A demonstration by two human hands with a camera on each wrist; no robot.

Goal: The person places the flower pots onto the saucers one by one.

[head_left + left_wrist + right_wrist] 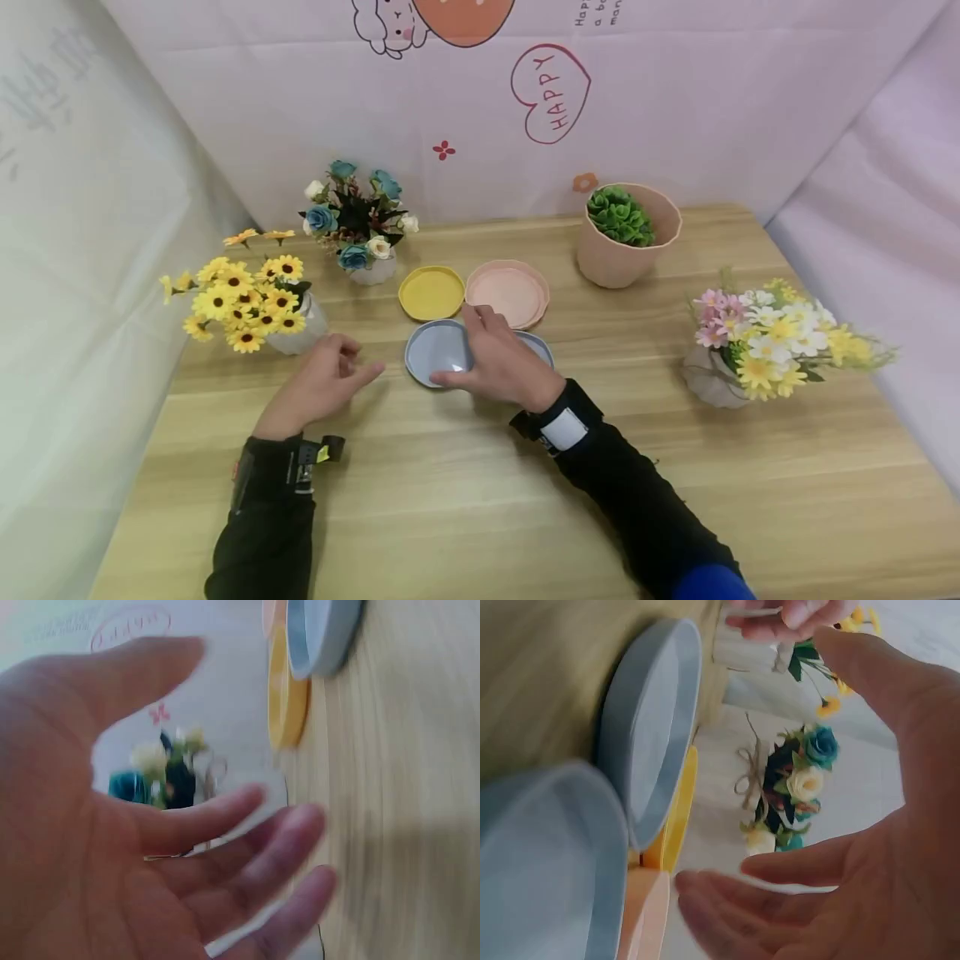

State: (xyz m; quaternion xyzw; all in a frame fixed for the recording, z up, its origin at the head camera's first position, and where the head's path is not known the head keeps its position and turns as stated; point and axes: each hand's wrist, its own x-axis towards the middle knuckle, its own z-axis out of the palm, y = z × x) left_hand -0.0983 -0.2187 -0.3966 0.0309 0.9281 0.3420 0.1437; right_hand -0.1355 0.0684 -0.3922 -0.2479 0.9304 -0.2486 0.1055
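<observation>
Over two grey-blue shallow dishes, my right hand (510,362) hovers with thumb and fingers spread apart. The left dish (435,352) shows beside the thumb, while the right dish (537,343) is partly hidden under the hand. In the right wrist view both dishes lie below the palm, and nothing sits between the fingers. My left hand (318,387) is held to the left of the dishes, fingers loosely bent and holding nothing. Behind the grey-blue pair lie a yellow dish (432,292) and a larger pink dish (510,292).
Near the left hand stands a pot of yellow flowers (247,300), with blue and white roses (360,212) behind. At back right, a pink pot (618,258) holds a green plant (621,217). Mixed flowers (765,333) stand at right. White cloth (315,100) borders the wooden table (420,508).
</observation>
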